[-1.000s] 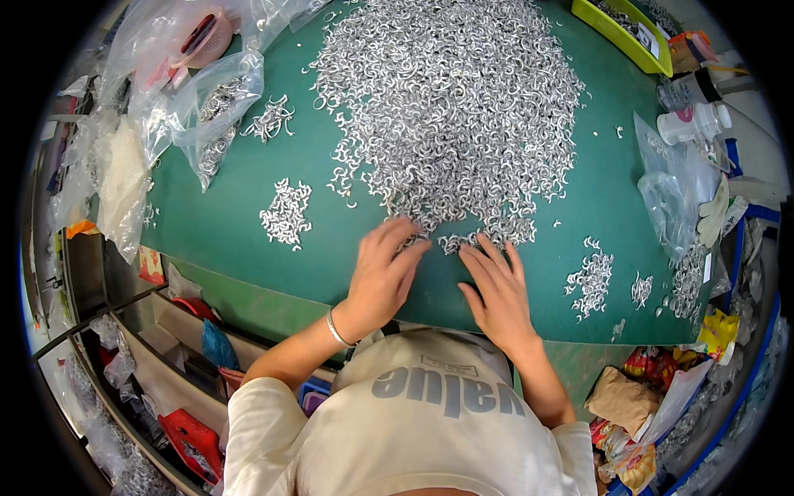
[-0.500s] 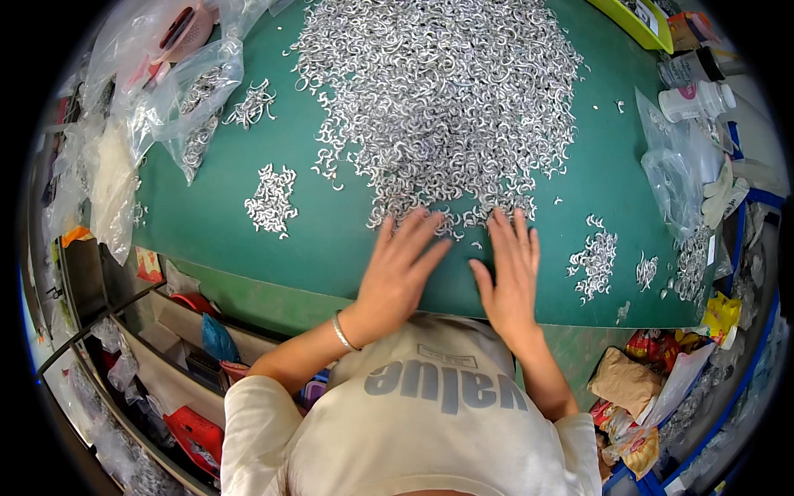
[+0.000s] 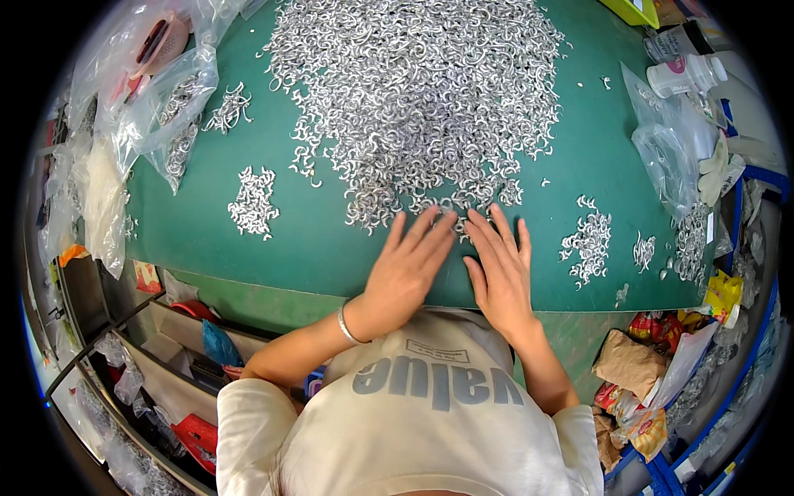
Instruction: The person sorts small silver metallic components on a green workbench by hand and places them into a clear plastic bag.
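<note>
A large heap of small silvery curved metal pieces [image 3: 413, 99] spreads over the green table [image 3: 322, 256]. At its near edge lies my left hand [image 3: 411, 260], palm down with fingers stretched out, a silver bangle [image 3: 347, 324] on the wrist. My right hand [image 3: 500, 269] lies flat beside it, fingers spread, its tips close to the same edge. Some pieces lie at or under the fingertips of both hands; neither hand grips anything.
Left of the heap are a small pile of pieces [image 3: 254, 201] and a clear plastic bag [image 3: 186, 107]. To the right lie another pile [image 3: 589, 244], a clear bag [image 3: 666, 157] and a white bottle [image 3: 686, 76]. Open drawers [image 3: 178, 343] sit below the table's left side.
My left hand has shifted slightly right and the right hand slightly left, bringing their fingertips closer together. The whole view has shifted a little.
</note>
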The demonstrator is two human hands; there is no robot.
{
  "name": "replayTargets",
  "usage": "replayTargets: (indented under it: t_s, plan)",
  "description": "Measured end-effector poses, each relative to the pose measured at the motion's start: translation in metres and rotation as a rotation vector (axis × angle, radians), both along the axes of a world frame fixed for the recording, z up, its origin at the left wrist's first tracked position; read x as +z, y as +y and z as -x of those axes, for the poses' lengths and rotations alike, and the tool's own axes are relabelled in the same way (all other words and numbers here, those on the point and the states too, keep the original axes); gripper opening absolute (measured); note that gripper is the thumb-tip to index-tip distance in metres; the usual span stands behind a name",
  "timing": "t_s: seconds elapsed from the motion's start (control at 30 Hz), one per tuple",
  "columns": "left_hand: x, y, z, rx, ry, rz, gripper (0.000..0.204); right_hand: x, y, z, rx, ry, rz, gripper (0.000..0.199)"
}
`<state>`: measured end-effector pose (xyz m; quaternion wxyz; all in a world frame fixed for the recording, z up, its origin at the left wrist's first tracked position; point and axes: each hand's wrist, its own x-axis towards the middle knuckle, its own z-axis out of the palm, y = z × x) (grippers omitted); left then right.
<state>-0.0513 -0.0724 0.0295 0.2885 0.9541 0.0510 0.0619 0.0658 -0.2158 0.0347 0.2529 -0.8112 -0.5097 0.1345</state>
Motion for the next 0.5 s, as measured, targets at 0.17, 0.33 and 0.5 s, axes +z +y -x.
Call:
replayTargets:
  t_s: [0.17,0.33,0.5]
  plan:
    - [-0.005,0.021,0.007,0.209,-0.002,-0.094,0.047,-0.004,-0.010,-0.011,-0.298,-0.013,-0.177,0.043]
    - [0.001,0.000,-0.008,-0.082,0.006,-0.057,0.048,-0.003,0.007,0.002,-0.178,0.247,-0.222,0.042]
    - [0.008,0.010,0.001,0.126,0.107,-0.208,0.047,0.002,-0.018,-0.010,-0.281,0.150,-0.249,0.036]
